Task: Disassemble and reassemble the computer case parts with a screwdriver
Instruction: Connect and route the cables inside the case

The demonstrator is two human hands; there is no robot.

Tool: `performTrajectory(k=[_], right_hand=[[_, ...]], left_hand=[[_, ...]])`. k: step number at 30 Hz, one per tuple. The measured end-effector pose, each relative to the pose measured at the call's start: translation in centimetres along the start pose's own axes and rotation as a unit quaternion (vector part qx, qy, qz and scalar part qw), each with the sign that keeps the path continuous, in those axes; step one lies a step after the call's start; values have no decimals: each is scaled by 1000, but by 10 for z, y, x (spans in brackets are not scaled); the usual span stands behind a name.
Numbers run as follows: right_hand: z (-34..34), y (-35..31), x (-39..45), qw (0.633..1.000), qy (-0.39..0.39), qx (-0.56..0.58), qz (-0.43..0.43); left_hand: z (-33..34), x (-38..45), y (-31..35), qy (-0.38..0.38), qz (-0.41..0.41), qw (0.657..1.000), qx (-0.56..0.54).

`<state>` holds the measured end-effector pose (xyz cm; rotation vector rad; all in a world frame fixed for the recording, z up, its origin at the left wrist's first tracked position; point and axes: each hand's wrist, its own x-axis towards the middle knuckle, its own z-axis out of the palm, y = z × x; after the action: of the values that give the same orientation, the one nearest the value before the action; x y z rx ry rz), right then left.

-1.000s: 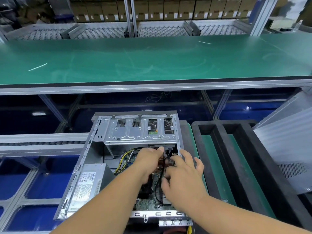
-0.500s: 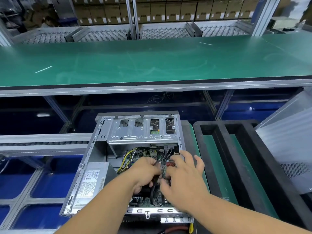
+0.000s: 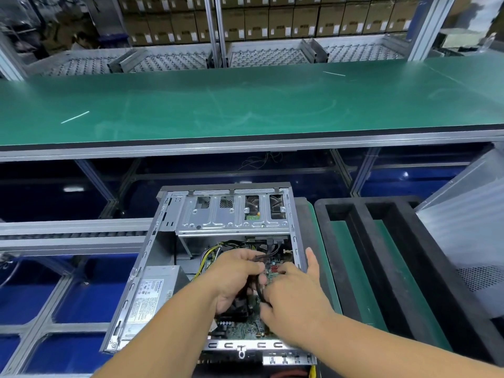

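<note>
An open grey computer case point(image 3: 152, 257) lies on its side at the bottom centre, with a silver drive cage point(image 3: 234, 216) at its far end and a power supply point(image 3: 152, 293) at its left. Both my hands are inside it over the green motherboard point(image 3: 245, 328). My left hand point(image 3: 234, 276) curls its fingers round a black cable point(image 3: 260, 291). My right hand point(image 3: 294, 293) pinches the same cable lower down, its outer fingers stretched toward the case's right wall. No screwdriver is clearly in view.
A black foam tray point(image 3: 360, 241) with green-floored slots sits right of the case. A grey case side panel point(image 3: 469, 236) leans at the far right. A long green bench point(image 3: 245, 105) runs across behind, with roller racks and cardboard boxes beyond.
Both hands have drawn back toward me inside the case. My left hand has closed tighter on the black cable, and my right hand now pinches it too.
</note>
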<state>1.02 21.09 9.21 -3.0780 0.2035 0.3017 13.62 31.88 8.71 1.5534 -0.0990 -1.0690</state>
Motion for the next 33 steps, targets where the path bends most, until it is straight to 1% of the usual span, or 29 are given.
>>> performTrajectory(k=[2, 4, 6, 9, 11, 13, 15, 17, 19, 21, 23, 25, 30, 33], right_hand=[[1, -1, -2, 999, 44, 4, -1], [-1, -1, -1, 997, 74, 3, -5], [-3, -1, 1, 997, 74, 15, -13], [1, -2, -1, 993, 104, 42, -41], [5, 0, -3, 987, 136, 70, -50], [8, 3, -5, 979, 160, 116, -55], [7, 8, -6, 965, 195, 167, -59], [6, 12, -7, 959, 217, 175, -60], [5, 14, -8, 962, 209, 168, -60], [6, 17, -7, 969, 179, 159, -56], [7, 17, -5, 978, 148, 142, -43], [7, 15, -4, 984, 125, 122, -33], [9, 13, 0, 990, 76, 120, -5], [8, 12, 2, 992, 59, 109, 6]], left_hand=[[-1, 2, 8, 10, 21, 1000, 18], [-3, 1, 18, 8, 20, 1000, -3], [-9, -1, 27, -1, -11, 999, -37], [-24, -2, 29, -7, -55, 998, -10], [-31, 0, 23, -20, -67, 996, 62], [-34, 4, 17, -36, -38, 984, 172], [-35, 9, 15, -56, 25, 948, 312], [-33, 15, 17, -90, 53, 915, 390], [-29, 18, 18, -121, 54, 899, 417], [-25, 22, 16, -118, 96, 873, 463], [-20, 27, 12, -76, 161, 830, 529], [-16, 30, 9, -25, 201, 799, 566], [-7, 41, 0, 7, 245, 789, 563], [-7, 50, -3, 23, 235, 790, 565]])
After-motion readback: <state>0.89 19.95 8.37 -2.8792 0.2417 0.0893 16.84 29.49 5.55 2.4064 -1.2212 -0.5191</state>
